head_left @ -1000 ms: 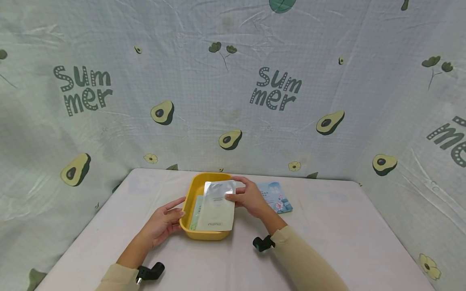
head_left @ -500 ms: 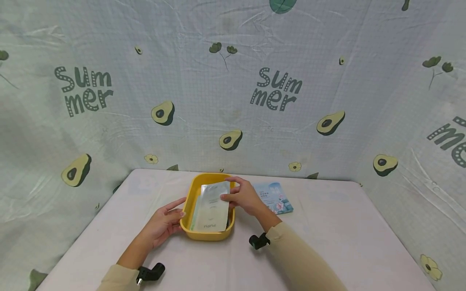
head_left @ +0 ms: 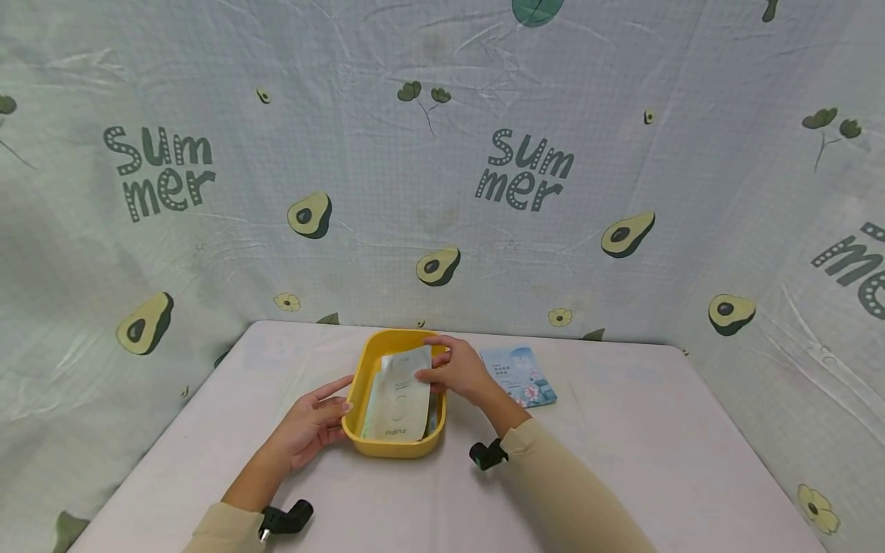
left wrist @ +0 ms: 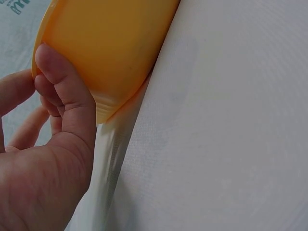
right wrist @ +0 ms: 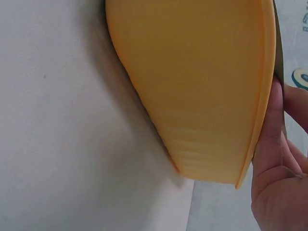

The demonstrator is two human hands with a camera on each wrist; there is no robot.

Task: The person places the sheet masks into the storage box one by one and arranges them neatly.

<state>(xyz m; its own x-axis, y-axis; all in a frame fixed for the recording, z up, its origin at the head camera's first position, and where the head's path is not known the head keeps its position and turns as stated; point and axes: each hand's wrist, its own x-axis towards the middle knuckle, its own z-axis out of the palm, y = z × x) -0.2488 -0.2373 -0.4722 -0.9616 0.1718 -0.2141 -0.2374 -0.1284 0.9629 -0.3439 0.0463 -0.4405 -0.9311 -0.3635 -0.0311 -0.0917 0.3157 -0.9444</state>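
A yellow plastic tub (head_left: 394,450) stands near the back of the table. My left hand (head_left: 311,426) holds its left rim, and in the left wrist view the thumb (left wrist: 62,79) lies against the outer wall. With thumb and fingers, my right hand (head_left: 459,372) pinches the upper right edge of a pale sheet mask packet (head_left: 401,403), tilted over the tub's inside. Other packets lie under it, mostly hidden; a pale green edge (head_left: 370,411) shows at its left. The right wrist view shows the hand (right wrist: 281,192) by the rim, with the packet's thin dark edge behind.
A blue flowered packet (head_left: 518,376) lies on the table behind and right of my right hand. The table has a white cover (head_left: 588,461). Behind it hangs a printed curtain (head_left: 373,153) with avocados. A small black camera sits on each wrist.
My right hand has moved slightly left, bringing the pale packet off the tub's right rim and further over its inside. The left hand and the tub have stayed put.
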